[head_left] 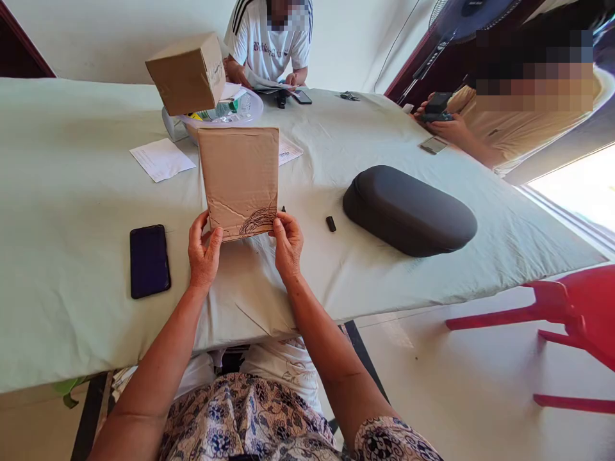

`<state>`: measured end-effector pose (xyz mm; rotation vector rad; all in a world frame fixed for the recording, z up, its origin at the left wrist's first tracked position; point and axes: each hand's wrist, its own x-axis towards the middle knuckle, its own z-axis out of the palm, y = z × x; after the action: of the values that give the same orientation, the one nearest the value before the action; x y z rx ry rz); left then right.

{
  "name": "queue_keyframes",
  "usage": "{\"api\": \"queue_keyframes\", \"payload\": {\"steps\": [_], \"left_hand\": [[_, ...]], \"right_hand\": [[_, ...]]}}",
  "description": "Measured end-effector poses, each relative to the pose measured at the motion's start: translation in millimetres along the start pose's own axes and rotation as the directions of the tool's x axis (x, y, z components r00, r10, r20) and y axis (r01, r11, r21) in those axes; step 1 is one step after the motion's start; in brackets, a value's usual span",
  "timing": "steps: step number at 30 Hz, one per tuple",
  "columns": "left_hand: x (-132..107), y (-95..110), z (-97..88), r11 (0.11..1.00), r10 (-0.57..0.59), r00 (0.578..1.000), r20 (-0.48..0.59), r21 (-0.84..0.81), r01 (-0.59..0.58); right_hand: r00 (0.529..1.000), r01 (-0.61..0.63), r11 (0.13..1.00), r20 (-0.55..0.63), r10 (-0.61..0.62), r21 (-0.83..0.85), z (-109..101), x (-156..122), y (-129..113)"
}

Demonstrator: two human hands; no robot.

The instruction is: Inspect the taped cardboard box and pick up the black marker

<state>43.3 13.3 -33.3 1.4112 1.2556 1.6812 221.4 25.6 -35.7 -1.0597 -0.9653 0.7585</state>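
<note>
Between my two hands a flat rectangular piece of brown cardboard [240, 169] is held up, its face toward me. Dark scribbled loops mark its lower right corner. My left hand [204, 250] grips the lower left corner, thumb in front and fingers partly behind. At the lower right corner, my right hand [287, 246] pinches the edge the same way. A small dark tip shows just beyond the right fingers; I cannot make out what it is. Left of my left hand lies a dark phone [150, 261]. To the right of my right hand is a small black object [330, 223].
A dark grey oblong case [408, 208] lies on the cloth-covered table [72, 256]. Behind the cardboard are a closed box [185, 73], a tub of bottles [247, 109] and a white paper [162, 159]. Two people sit beyond, and a red chair [576, 314] stands right.
</note>
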Motion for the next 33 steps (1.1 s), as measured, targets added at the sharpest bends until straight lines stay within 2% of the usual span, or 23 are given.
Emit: {"api": "queue_keyframes", "payload": {"steps": [5, 11, 17, 21, 26, 33], "left_hand": [[0, 2, 0.1, 0.999, 0.043, 0.996, 0.074, -0.020, -0.042], [0, 4, -0.2, 0.999, -0.016, 0.996, 0.089, -0.032, 0.019], [0, 10, 3.0, 0.998, -0.025, 0.989, 0.146, -0.056, 0.033], [0, 8, 5.4, 0.990, -0.082, 0.984, 0.161, -0.096, 0.099], [-2, 6, 8.6, 0.981, -0.086, 0.965, 0.247, -0.149, 0.126], [-6, 9, 13.1, 0.980, -0.054, 0.965, 0.257, -0.173, 0.101]], "right_hand": [[1.000, -0.028, 0.999, 0.014, 0.028, 0.031, 1, 0, 0], [0.997, 0.039, 0.998, 0.069, -0.043, 0.050, 4, -2, 0], [0.996, 0.032, 0.994, 0.080, -0.024, -0.101, 5, -5, 0], [0.989, 0.079, 0.986, 0.136, -0.058, -0.150, 3, -5, -2], [0.972, 0.137, 0.985, 0.206, -0.113, -0.105, 4, -6, -5], [0.975, 0.125, 0.991, 0.191, -0.113, -0.056, 7, -7, -6]]}}
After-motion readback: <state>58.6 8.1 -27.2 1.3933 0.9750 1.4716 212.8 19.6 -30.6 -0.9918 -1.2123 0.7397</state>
